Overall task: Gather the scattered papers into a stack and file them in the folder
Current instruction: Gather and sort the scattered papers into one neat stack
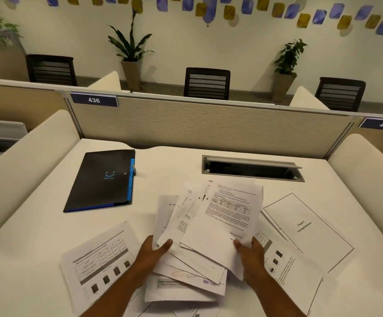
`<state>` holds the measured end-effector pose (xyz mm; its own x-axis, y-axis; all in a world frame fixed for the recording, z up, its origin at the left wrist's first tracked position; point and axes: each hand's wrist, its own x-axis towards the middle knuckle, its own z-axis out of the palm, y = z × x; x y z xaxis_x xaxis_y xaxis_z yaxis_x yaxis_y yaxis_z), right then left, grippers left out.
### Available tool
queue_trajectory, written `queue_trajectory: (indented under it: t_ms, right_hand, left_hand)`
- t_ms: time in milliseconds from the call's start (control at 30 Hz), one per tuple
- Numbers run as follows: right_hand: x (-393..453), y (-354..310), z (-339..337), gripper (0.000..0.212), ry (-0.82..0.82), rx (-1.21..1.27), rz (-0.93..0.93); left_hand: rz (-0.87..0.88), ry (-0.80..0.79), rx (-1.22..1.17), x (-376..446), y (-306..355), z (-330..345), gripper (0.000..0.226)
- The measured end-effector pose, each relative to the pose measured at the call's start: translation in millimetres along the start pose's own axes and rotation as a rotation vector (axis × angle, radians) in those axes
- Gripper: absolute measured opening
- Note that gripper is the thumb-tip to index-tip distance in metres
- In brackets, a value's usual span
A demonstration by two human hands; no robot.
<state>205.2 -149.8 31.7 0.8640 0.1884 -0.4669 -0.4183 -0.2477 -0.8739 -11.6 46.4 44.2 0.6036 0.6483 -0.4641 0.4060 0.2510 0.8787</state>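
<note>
A fanned bundle of printed papers (pixel 211 216) is lifted above the white desk (pixel 37 225). My left hand (pixel 152 253) grips its lower left edge with the thumb on top. My right hand (pixel 250 255) grips its lower right corner. More sheets lie flat on the desk: a sheet with tables (pixel 99 261) at the left, a bordered title page (pixel 307 227) at the right, a sheet with small pictures (pixel 286 268) by my right wrist, and envelopes (pixel 186 284) under the bundle. The black folder (pixel 103 179) with a blue edge lies closed at the back left.
A cable slot (pixel 252 168) with a raised lid is set into the desk at the back right. A beige partition (pixel 208 126) closes the far side, and cream side panels (pixel 26 161) flank the desk. Chairs and potted plants stand beyond.
</note>
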Motion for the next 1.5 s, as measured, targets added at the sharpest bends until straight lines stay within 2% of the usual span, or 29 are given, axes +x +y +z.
queue_trajectory:
  t_ms: [100,200,333,533,733,867,1000,1100,1200,1233,1333,1367,1500]
  right_hand:
    - [-0.7,2.3,3.4,0.038,0.026,-0.02,0.02]
    - [3.0,-0.8,-2.8,0.033,0.083,-0.126,-0.016]
    - [12.3,-5.1,-17.8,0.044,0.157,-0.19,-0.027]
    - [26.9,-1.6,-32.3,0.052,0.099,0.012,0.083]
    - [15.5,8.9,-29.5,0.038,-0.058,0.055,0.109]
    - [11.7,6.0,-27.5,0.045,0.037,0.105,0.034]
    - [20.0,-3.5,-42.5,0.038,0.11,0.279,0.08]
    - [29.1,-9.9,-55.2,0.049,0.116,0.36,0.103]
    - [57.9,10.6,-64.8,0.093,0.063,0.404,0.098]
    - [60.7,13.1,-64.9,0.093,0.026,0.416,0.105]
    - [23.5,-14.1,-47.6,0.046,-0.07,0.388,0.138]
    - [17.7,-15.8,-40.7,0.04,-0.098,0.377,0.138]
    - [1.4,-13.8,-15.5,0.041,-0.192,0.258,0.072]
  left_hand:
    - [-0.017,-0.052,0.02,-0.9,-3.6,-1.8,0.072]
    - [-0.043,-0.046,0.046,-1.0,-2.4,-11.1,0.071]
    - [-0.056,-0.003,0.038,1.9,-5.0,-25.7,0.071]
    - [-0.12,0.066,0.042,4.9,-6.2,-27.2,0.046]
    - [-0.154,0.111,0.059,9.1,-0.6,-21.7,0.038]
    - [-0.105,0.188,0.166,9.3,2.2,-20.5,0.044]
    - [-0.069,0.303,0.201,11.6,7.6,-31.5,0.042]
    - [-0.058,0.389,0.193,12.5,11.1,-43.1,0.042]
    - [-0.045,0.454,0.18,12.2,14.9,-48.2,0.037]
    - [-0.033,0.463,0.179,12.2,15.9,-47.6,0.036]
    - [0.012,0.435,0.189,10.0,20.0,-39.1,0.034]
    - [0.03,0.416,0.193,8.6,21.6,-34.4,0.033]
    - [0.059,0.349,0.153,0.7,30.8,-14.0,0.038]
